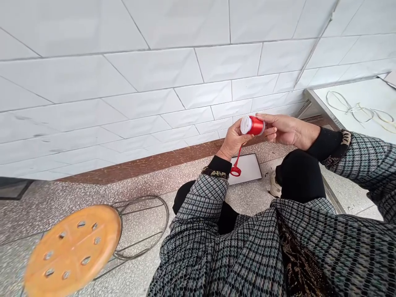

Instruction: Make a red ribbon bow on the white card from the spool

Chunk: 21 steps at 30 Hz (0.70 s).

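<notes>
A spool of glossy red ribbon or thread (256, 126) with white end caps is between my two hands, in front of the tiled wall. My left hand (231, 141) is closed around its left end, with the thumb along the lower side. At the spool's right end, the fingers of my right hand (283, 128) are bent and hold its edge. A narrow red strip with a looped end (236, 170) hangs below my left hand; whether it joins the spool is hidden. Under it, on the floor, lies a white rectangular board or shallow tray (247, 168) with a dark edge.
An orange round stool (74, 247) with holes in its seat and a metal wire frame (142, 227) lies tipped at lower left. At right, a white table (365, 99) bears a loose pale cord (355, 108). White wall tiles (161, 103) run across behind.
</notes>
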Available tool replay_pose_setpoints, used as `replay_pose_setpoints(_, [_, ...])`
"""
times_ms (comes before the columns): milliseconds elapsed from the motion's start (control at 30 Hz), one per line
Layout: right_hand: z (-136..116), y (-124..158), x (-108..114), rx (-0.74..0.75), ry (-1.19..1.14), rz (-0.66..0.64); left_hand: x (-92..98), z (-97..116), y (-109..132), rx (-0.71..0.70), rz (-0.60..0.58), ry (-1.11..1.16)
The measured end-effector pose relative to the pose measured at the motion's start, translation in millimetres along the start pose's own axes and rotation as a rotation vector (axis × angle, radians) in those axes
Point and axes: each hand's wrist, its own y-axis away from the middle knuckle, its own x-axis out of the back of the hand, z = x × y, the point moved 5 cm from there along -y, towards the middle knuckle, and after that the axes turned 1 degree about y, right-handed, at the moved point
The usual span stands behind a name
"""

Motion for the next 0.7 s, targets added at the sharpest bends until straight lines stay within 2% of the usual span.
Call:
replay_pose_setpoints(167, [15, -7, 1, 0.34, 0.119, 0.159, -5.9, 1, 4, 0.092, 0.132, 0.088])
replay_pose_setpoints(300, [20, -18, 4, 0.463, 0.101, 0.257, -4.6, -1, 4, 0.11, 0.201, 0.044])
replay_pose_setpoints(367, [16, -22, 8, 0.457, 0.03, 0.278, -3.0, -3, 4, 0.101, 0.218, 0.011])
replay_pose_setpoints(467, [7, -24, 16, 0.407, -0.082, 0.283, -3.9, -5, 5, 0.074, 0.18, -0.085])
replay_pose_setpoints(600, [1, -26, 29, 0.254, -0.183, 0.225, -7.2, -7, 5, 0.049, 0.109, -0.225])
replay_pose_setpoints(700, [6, -27, 37, 0.129, -0.237, 0.186, -5.6, -14, 3, 0.061, 0.109, -0.248])
